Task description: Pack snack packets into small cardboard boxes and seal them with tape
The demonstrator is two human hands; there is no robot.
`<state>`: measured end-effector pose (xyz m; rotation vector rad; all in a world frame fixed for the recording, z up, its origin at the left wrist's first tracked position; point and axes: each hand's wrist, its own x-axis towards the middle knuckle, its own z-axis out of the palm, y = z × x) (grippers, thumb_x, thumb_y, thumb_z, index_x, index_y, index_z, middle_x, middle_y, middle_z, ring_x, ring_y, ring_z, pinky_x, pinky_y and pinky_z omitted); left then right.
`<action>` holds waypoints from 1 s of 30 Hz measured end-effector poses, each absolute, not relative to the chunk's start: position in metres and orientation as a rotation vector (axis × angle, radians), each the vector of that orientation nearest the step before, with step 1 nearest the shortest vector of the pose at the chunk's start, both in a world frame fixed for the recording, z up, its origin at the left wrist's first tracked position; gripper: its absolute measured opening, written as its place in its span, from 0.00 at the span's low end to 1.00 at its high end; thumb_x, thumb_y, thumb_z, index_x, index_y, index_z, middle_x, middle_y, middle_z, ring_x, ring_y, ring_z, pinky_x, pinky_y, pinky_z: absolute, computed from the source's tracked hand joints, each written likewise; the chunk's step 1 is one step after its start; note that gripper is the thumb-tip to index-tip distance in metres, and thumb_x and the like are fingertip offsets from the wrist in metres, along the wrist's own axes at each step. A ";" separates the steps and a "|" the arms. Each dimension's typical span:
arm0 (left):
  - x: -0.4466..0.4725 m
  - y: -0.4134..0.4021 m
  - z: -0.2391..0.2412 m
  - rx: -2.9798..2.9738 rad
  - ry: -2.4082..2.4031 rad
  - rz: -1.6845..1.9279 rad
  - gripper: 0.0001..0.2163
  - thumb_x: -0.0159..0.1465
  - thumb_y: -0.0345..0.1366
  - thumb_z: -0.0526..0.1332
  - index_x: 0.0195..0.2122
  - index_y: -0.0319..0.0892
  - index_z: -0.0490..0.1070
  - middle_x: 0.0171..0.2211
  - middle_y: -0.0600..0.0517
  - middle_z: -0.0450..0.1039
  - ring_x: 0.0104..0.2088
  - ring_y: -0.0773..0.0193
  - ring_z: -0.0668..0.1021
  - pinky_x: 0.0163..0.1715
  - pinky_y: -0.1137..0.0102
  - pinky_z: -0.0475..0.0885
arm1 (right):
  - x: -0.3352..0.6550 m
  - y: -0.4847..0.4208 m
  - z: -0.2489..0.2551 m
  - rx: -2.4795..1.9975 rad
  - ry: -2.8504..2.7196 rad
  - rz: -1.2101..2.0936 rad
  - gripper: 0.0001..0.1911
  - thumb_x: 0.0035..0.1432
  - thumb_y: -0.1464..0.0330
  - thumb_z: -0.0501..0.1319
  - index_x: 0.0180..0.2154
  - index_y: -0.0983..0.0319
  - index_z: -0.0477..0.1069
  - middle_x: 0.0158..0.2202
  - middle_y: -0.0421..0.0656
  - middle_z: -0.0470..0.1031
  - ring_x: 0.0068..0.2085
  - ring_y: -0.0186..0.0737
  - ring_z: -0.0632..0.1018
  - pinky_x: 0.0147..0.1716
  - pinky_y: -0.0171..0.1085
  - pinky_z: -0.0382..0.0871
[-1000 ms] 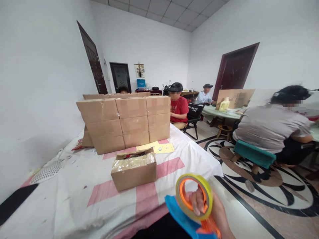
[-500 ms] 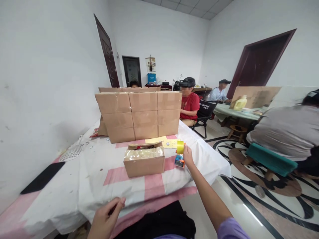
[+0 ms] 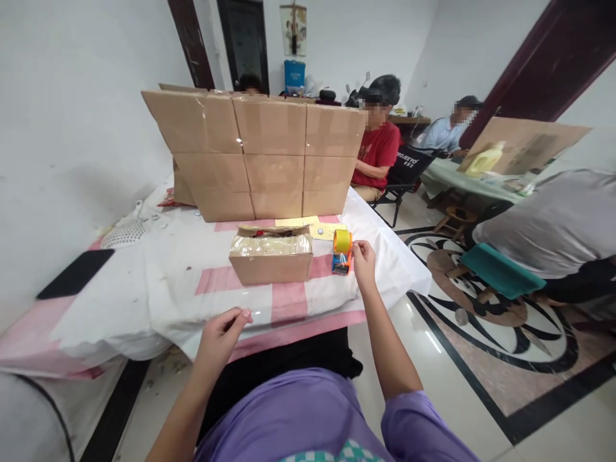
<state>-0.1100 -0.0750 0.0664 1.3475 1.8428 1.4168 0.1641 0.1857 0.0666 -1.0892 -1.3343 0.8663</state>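
Observation:
My right hand (image 3: 364, 262) reaches out over the table and grips the right side of a blue and orange tape dispenser (image 3: 341, 251) with a yellow roll, which rests on the cloth. Just left of it stands a small cardboard box (image 3: 271, 260), its top open and filled with clear plastic. My left hand (image 3: 222, 333) hovers at the table's near edge, thumb and forefinger pinched together; what they pinch is too small to make out.
A wall of stacked sealed cartons (image 3: 260, 154) stands behind the small box. The table has a white and pink cloth (image 3: 168, 282). Yellow sheets (image 3: 322, 228) lie by the cartons. Other people sit at the back (image 3: 380, 144) and at the right (image 3: 563, 224).
The right hand has carried the tape dispenser from close to me out onto the table beside the small box. My left hand has come into view at the table edge, and my view has tilted down.

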 end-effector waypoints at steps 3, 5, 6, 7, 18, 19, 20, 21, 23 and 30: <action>-0.099 -0.068 0.073 1.338 1.787 1.461 0.18 0.63 0.48 0.61 0.23 0.41 0.74 0.17 0.58 0.58 0.20 0.69 0.61 0.23 0.73 0.59 | 0.144 0.139 0.081 -0.967 -1.481 1.083 0.17 0.57 0.51 0.60 0.31 0.59 0.69 0.26 0.39 0.71 0.28 0.37 0.71 0.31 0.37 0.67; -0.095 -0.064 0.075 1.359 1.754 1.469 0.17 0.63 0.47 0.61 0.22 0.41 0.74 0.17 0.58 0.57 0.20 0.70 0.59 0.23 0.73 0.58 | 0.126 0.107 0.089 -0.848 -1.625 1.292 0.17 0.58 0.52 0.62 0.30 0.59 0.72 0.24 0.38 0.71 0.25 0.35 0.70 0.27 0.36 0.64; -0.093 -0.062 0.077 1.366 1.745 1.470 0.17 0.63 0.47 0.60 0.22 0.41 0.74 0.17 0.58 0.57 0.20 0.70 0.59 0.23 0.73 0.57 | 0.117 0.093 0.093 -0.778 -1.699 1.394 0.17 0.59 0.53 0.63 0.31 0.60 0.74 0.24 0.38 0.71 0.25 0.35 0.69 0.26 0.35 0.64; -0.091 -0.060 0.078 1.370 1.738 1.471 0.17 0.63 0.47 0.60 0.22 0.41 0.74 0.17 0.58 0.57 0.20 0.70 0.59 0.23 0.73 0.57 | 0.109 0.081 0.096 -0.708 -1.763 1.480 0.16 0.60 0.54 0.63 0.33 0.60 0.75 0.26 0.39 0.73 0.25 0.34 0.70 0.27 0.35 0.64; -0.074 -0.057 0.080 1.323 1.769 1.455 0.20 0.63 0.50 0.60 0.22 0.41 0.74 0.17 0.57 0.60 0.21 0.69 0.61 0.24 0.72 0.58 | 0.068 0.058 0.122 -0.492 -1.875 1.237 0.08 0.58 0.64 0.66 0.29 0.60 0.77 0.29 0.39 0.68 0.28 0.34 0.68 0.28 0.36 0.59; -0.073 -0.056 0.078 1.310 1.785 1.455 0.20 0.63 0.50 0.59 0.22 0.41 0.74 0.17 0.57 0.59 0.21 0.69 0.61 0.24 0.72 0.57 | 0.069 0.058 0.126 -0.475 -1.906 1.188 0.07 0.59 0.65 0.66 0.29 0.60 0.77 0.29 0.39 0.68 0.29 0.34 0.68 0.28 0.36 0.59; -0.074 -0.054 0.077 1.301 1.800 1.450 0.20 0.63 0.51 0.60 0.22 0.40 0.75 0.17 0.57 0.59 0.21 0.69 0.61 0.23 0.72 0.57 | 0.070 0.057 0.130 -0.460 -1.926 1.132 0.07 0.59 0.66 0.65 0.29 0.60 0.77 0.29 0.38 0.67 0.29 0.35 0.69 0.28 0.36 0.59; -0.075 -0.052 0.075 1.294 1.812 1.441 0.20 0.63 0.51 0.60 0.23 0.40 0.75 0.17 0.58 0.58 0.21 0.69 0.61 0.23 0.72 0.56 | 0.072 0.057 0.135 -0.451 -1.929 1.077 0.07 0.59 0.67 0.65 0.29 0.60 0.76 0.28 0.38 0.66 0.30 0.35 0.69 0.29 0.36 0.60; -0.079 -0.047 0.073 1.292 1.826 1.415 0.21 0.62 0.52 0.62 0.22 0.40 0.76 0.16 0.58 0.57 0.20 0.69 0.60 0.22 0.72 0.55 | 0.078 0.059 0.145 -0.469 -1.877 0.976 0.07 0.61 0.68 0.64 0.29 0.60 0.76 0.27 0.38 0.65 0.30 0.35 0.68 0.31 0.37 0.60; -0.100 -0.028 0.087 1.346 1.833 1.473 0.18 0.65 0.49 0.61 0.27 0.41 0.77 0.20 0.57 0.63 0.24 0.67 0.64 0.26 0.72 0.59 | 0.102 0.081 0.163 -0.644 -1.806 0.945 0.10 0.60 0.63 0.65 0.28 0.60 0.76 0.25 0.37 0.63 0.29 0.36 0.65 0.30 0.37 0.59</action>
